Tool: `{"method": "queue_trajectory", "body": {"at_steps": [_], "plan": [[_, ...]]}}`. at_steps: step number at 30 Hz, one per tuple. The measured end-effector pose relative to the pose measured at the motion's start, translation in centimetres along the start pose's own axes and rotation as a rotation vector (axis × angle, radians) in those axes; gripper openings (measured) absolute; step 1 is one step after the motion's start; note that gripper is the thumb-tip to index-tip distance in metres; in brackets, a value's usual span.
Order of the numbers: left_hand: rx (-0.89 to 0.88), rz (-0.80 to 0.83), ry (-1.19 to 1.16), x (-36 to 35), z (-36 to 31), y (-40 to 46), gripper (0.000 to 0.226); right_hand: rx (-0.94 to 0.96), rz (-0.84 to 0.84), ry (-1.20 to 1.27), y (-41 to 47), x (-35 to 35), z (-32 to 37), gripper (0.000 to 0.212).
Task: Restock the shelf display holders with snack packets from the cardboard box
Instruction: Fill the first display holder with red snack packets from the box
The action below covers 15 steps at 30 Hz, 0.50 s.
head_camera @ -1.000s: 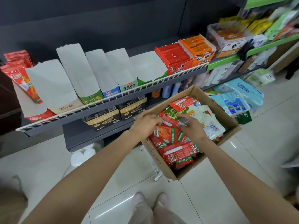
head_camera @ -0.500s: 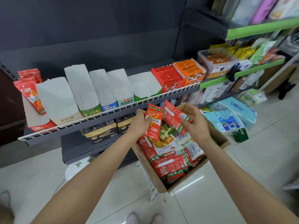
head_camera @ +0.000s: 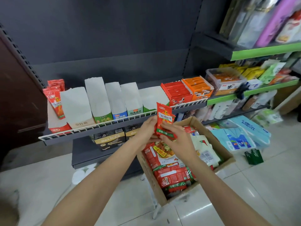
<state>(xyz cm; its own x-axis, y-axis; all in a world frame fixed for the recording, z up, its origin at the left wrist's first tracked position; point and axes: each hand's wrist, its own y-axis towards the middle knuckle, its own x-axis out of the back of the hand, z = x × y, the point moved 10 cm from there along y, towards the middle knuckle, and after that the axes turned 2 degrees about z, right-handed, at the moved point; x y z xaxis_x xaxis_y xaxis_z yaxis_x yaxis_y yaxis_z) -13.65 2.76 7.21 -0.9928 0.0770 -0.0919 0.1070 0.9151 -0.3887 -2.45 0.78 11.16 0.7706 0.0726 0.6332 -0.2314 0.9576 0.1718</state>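
Mid-restock: at frame centre the left hand [head_camera: 147, 128] and right hand [head_camera: 176, 137] both pinch a small stack of red snack packets [head_camera: 164, 121], held upright above the cardboard box [head_camera: 228, 158] at lower right. Next, I judge, it goes into the matching red holder [head_camera: 57, 127] at far left of the shelf rail [head_camera: 123, 120]. White-backed holders [head_camera: 97, 97] stand between, so the reach must pass over them

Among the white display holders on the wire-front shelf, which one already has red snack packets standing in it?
The leftmost display holder, with the red base. Red snack packets stand in it; the other holders to its right, up to the green-based one, show no packets.
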Motion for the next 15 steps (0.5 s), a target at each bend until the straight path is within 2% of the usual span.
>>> {"method": "queue_trajectory", "body": {"at_steps": [3,5,7,10,12,15], "plan": [[-0.024,-0.007,0.024,1.5,0.4,-1.1,0.033,-0.037,0.060,0.208,-0.2,-0.9,0.2,0.028],[-0.036,-0.047,0.029,3.1,0.6,-1.7,0.037,-0.091,0.028,0.307,0.2,-1.0,0.2,0.024],[-0.048,-0.086,-0.008,4.6,0.3,-2.3,0.037,-0.120,-0.044,0.303,1.1,-1.0,0.3,0.021],[-0.100,-0.097,-0.038,6.8,-0.9,-3.1,0.032,-0.219,-0.078,0.451,2.6,-2.5,0.8,0.033],[-0.149,-0.084,0.018,8.3,-2.0,-3.6,0.031,-0.279,-0.029,0.499,3.7,-4.5,1.5,0.041],[-0.148,-0.079,0.084,11.6,-2.5,-3.9,0.034,-0.347,0.055,0.556,5.5,-8.0,2.5,0.040]]}}
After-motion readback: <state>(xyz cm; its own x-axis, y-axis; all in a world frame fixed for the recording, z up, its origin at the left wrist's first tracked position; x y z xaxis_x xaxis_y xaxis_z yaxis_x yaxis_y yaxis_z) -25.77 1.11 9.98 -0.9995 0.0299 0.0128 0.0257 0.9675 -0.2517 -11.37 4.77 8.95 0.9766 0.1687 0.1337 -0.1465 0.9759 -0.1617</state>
